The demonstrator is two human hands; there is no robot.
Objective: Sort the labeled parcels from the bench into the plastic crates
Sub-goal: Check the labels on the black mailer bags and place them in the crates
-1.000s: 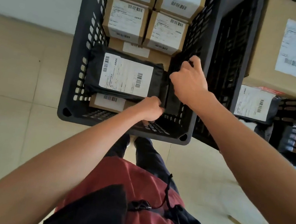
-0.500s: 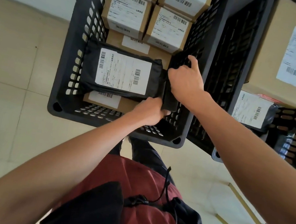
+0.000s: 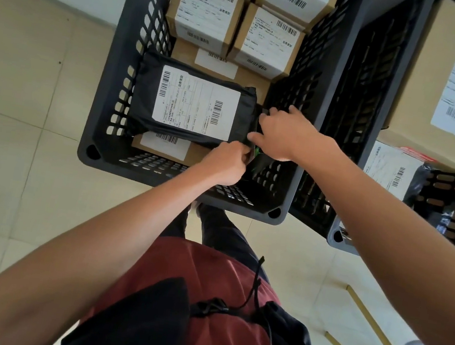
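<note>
Both hands, left (image 3: 226, 162) and right (image 3: 280, 134), are gripping the black parcel's (image 3: 192, 105) near end, having lowered it deeper into the crate (image 3: 111, 113); placement looks nearly finished.

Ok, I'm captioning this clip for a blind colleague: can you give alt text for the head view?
Seen from above, a person's left hand and right hand grip the end of a black labeled mailer bag lying on cardboard boxes in a black plastic crate. A second crate to the right holds a large box.
</note>
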